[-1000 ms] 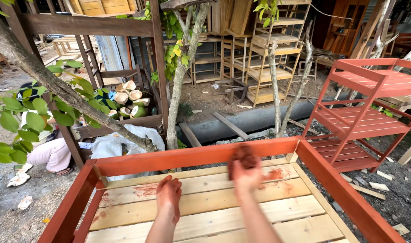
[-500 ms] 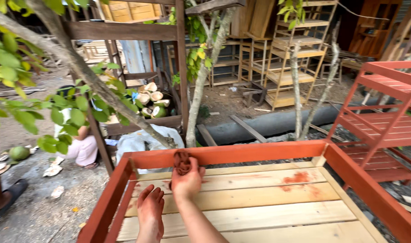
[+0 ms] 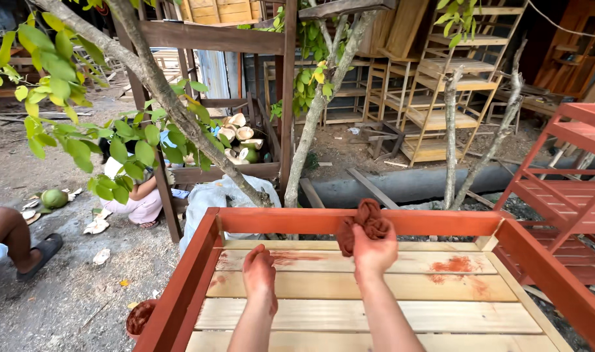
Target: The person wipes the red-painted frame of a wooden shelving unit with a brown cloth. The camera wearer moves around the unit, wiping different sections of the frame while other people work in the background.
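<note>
Head view, looking down over a slatted wooden bed frame (image 3: 375,316) of pale unfinished boards with rails stained reddish brown. Nearest the camera, the two forearms reach forward over the slats. The left hand (image 3: 259,272), stained red, rests palm-down with the fingers curled under on the second slat from the far rail, holding nothing. The right hand (image 3: 374,246) is closed around a stain-soaked rag (image 3: 362,225); the bunched cloth protrudes above and to the left of the fingers and is pressed against the inner face of the far rail (image 3: 414,221), near its middle. Red stain blotches (image 3: 455,266) mark the slats to the right of the rag, with a fainter smear near the left hand. Below the frame's left corner, a small pot of stain (image 3: 140,317) stands on the ground. Beyond the rail, a slanting tree trunk (image 3: 180,111) with green leaves, a crouching person in pale clothing (image 3: 138,199) and cut coconut husks (image 3: 240,140). At right, a stained red rack (image 3: 558,189); farthest back, unfinished wooden shelves (image 3: 434,104).
</note>
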{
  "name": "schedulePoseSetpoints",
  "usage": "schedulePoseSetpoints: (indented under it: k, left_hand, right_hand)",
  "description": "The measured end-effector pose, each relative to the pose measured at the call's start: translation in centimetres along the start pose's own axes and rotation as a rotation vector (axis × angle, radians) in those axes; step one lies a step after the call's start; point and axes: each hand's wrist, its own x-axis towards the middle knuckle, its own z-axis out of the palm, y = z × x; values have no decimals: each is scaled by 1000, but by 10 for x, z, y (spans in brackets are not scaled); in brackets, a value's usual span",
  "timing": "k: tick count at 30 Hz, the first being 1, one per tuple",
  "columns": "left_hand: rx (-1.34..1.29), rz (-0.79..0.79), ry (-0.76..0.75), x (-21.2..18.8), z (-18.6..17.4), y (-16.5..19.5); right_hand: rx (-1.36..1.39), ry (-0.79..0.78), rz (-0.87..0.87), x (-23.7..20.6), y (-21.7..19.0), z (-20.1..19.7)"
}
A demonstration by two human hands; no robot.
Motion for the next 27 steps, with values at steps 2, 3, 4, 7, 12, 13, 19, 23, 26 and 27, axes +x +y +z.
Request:
schedulePoseSetpoints:
  k: [2,3,4,7,12,13,19,23,26,27]
  left_hand:
    - [32,0,37,1,0,-2]
    - [52,0,59,3,-4,-2]
    - [71,20,78,5,-9,-2]
    - [115,92,126,11,-34,-4]
    - [128,123,185,14,-73,1]
    - [87,110,184,13,-78,3]
    - [-53,85,153,7,-81,9]
    - [-96,47,141,7,-80,6]
    - [-92,34,152,4,-81,1]
    - [-86,40,154,5,-81,0]
  right_hand:
    - [-224,52,-42,0,7,2]
    - [-245,26,-106,-6,13,11]
    - [-260,0,-171,-13,16,21]
    - [-543,38,-399,-45,17,54]
    - [-686,-32,-117,-79,13,101]
    - [-677,-49,-90,-86,13,110]
    - [-608,-373,-195,-118,4,152]
    - [-803,-544,-101,-129,-4,165]
    - [-921,-685,-150,-132,-8,167]
    - [-917,-703,-239,-132,-7,166]
